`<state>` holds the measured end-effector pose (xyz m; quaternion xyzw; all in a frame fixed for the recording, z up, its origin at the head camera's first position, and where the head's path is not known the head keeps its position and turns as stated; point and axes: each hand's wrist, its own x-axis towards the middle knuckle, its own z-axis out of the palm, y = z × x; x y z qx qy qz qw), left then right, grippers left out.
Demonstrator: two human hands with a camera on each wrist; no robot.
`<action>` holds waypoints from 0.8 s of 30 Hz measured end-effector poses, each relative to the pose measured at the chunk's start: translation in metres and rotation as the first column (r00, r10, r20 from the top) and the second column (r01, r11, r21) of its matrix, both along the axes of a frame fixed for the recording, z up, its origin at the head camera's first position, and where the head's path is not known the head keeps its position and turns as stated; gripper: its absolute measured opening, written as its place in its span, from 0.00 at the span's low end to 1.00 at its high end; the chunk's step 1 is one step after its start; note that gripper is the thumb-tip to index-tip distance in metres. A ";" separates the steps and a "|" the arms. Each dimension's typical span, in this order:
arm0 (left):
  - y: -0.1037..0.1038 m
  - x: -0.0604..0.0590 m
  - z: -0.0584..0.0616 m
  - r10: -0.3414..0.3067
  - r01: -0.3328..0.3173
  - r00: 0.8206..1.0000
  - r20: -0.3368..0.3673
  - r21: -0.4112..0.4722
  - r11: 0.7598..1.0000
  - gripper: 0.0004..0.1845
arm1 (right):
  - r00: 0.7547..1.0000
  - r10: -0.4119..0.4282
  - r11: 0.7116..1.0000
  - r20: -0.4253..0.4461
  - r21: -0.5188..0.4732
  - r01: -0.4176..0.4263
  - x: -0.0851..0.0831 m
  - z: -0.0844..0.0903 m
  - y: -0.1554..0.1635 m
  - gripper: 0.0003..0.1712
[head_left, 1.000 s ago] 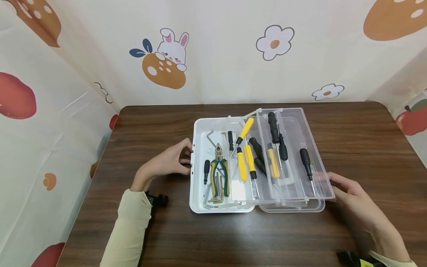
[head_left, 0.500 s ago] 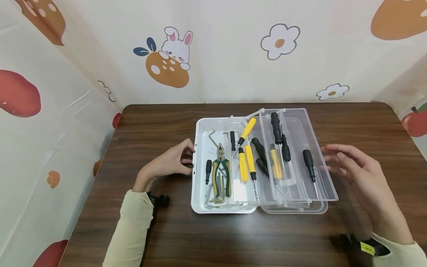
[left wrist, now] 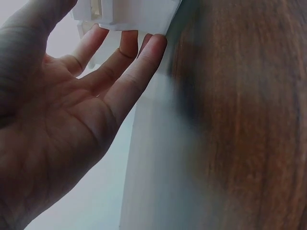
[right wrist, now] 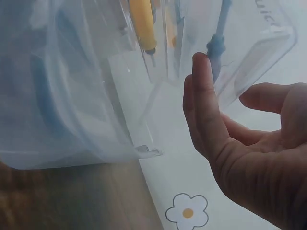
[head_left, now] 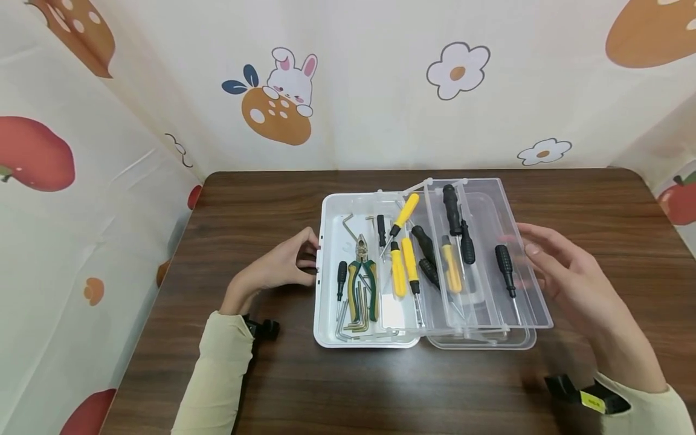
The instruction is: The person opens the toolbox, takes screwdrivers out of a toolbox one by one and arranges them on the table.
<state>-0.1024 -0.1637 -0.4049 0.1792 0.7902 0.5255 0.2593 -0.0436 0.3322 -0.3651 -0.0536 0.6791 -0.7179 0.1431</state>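
A white toolbox (head_left: 331, 332) lies open on the table. A clear divided tray (head_left: 535, 308) on hinged arms is swung out to its right, over the clear lid (head_left: 522, 343). My left hand (head_left: 283, 260) touches the box's left wall; in the left wrist view its fingertips meet the white plastic. My right hand (head_left: 576, 284) holds the tray's right edge, thumb on one side and fingers showing through the plastic. Green-handled pliers (head_left: 363, 278), hex keys (head_left: 360, 314) and yellow screwdrivers (head_left: 398, 272) lie in the box. Black screwdrivers (head_left: 451, 211) sit in the tray.
The brown wood table (head_left: 435, 393) ends at a far edge against a printed cloth backdrop (head_left: 370, 109). More of this cloth hangs on the left and right. A dark strap with a camera is on each wrist.
My right hand came off the tray's lower right corner, moved up, and now holds the right edge higher. My left hand stays at the box wall; the tray and tools keep their places.
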 end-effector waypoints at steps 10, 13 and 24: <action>0.000 0.000 0.001 -0.001 0.001 1.000 0.006 0.010 1.000 0.29 | 1.000 -0.004 0.996 0.012 -0.092 0.005 0.034 -0.012 -0.003 0.31; 0.001 0.001 0.002 -0.001 0.001 1.000 0.002 0.011 1.000 0.29 | 1.000 0.021 0.987 -0.024 -0.158 -0.024 0.041 -0.015 -0.003 0.33; 0.001 0.010 0.027 0.024 -0.032 0.999 -0.048 -0.163 0.986 0.28 | 0.978 0.128 0.954 -0.165 -0.250 -0.167 0.051 -0.022 0.002 0.36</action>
